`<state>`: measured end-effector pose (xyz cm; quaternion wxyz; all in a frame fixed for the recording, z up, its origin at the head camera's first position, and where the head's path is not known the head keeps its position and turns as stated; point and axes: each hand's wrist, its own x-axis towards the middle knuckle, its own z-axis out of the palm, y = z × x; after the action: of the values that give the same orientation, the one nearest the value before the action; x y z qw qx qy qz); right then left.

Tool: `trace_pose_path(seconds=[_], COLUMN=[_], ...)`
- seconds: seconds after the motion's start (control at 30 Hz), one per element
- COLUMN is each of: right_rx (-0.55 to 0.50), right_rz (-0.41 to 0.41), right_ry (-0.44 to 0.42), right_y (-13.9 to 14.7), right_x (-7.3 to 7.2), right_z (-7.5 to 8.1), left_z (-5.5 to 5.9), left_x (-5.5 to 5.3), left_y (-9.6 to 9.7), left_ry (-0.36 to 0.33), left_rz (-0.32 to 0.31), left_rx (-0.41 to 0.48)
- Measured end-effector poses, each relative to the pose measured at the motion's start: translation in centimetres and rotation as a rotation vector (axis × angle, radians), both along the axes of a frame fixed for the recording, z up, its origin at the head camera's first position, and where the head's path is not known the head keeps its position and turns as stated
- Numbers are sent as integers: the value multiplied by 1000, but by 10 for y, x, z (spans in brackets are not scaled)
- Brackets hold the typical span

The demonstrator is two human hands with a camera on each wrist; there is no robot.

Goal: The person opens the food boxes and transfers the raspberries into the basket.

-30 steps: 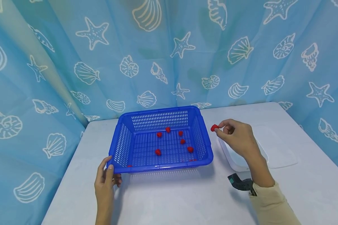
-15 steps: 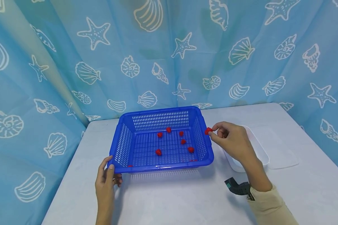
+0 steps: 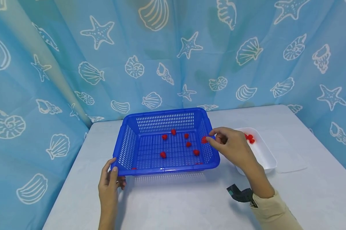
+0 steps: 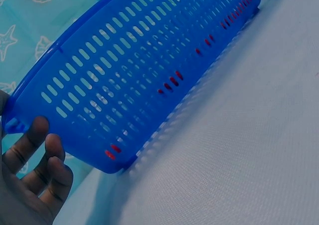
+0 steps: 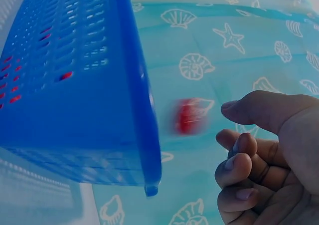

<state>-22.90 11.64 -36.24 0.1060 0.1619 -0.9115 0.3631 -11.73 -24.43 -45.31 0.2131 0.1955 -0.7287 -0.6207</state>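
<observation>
At the front left corner of a blue plastic basket [image 3: 167,171], my left hand [image 3: 108,187] pinches the rim, thumb on top; its other fingers [image 4: 59,177] curl below the rim in the left wrist view. Several red raspberries [image 3: 163,155] lie scattered on the basket floor. My right hand [image 3: 234,145] is over the basket's right rim, thumb and index finger apart. Just off its fingertips, a red raspberry [image 5: 188,116] is in mid-air, blurred, outside the fingers' hold. The right hand's other fingers [image 5: 234,167] are loosely curled.
A white box [image 3: 266,156] stands right of the basket with several raspberries [image 3: 250,138] inside, partly hidden by my right hand. Beside it lies a clear flat lid [image 3: 289,156]. A blue shell-print curtain [image 3: 190,73] hangs behind the white table [image 3: 173,204].
My right hand has moved left from beside the basket to over its right rim and let go of the raspberry. Raspberries in the white box have come into view. The left hand holds its place.
</observation>
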Motion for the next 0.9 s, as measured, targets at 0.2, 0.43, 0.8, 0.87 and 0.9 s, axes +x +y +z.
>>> trace_pose_path(seconds=[0.2, 0.43, 0.8, 0.87, 0.9], right_rx=[12, 3, -16, -9, -4], right_rz=[11, -10, -77, -98, -109], right_ry=[4, 88, 192, 182, 174], right_y=[1, 13, 40, 45, 48], right_x=[2, 1, -9, -12, -14], right_z=[4, 10, 11, 9, 8], left_z=[0, -3, 8, 10, 10], left_x=[0, 0, 3, 3, 3], left_y=[1, 0, 4, 5, 5], left_ry=[4, 13, -16, -21, -25], left_rz=[2, 1, -5, -2, -1], left_rx=[-3, -26, 14, 31, 30])
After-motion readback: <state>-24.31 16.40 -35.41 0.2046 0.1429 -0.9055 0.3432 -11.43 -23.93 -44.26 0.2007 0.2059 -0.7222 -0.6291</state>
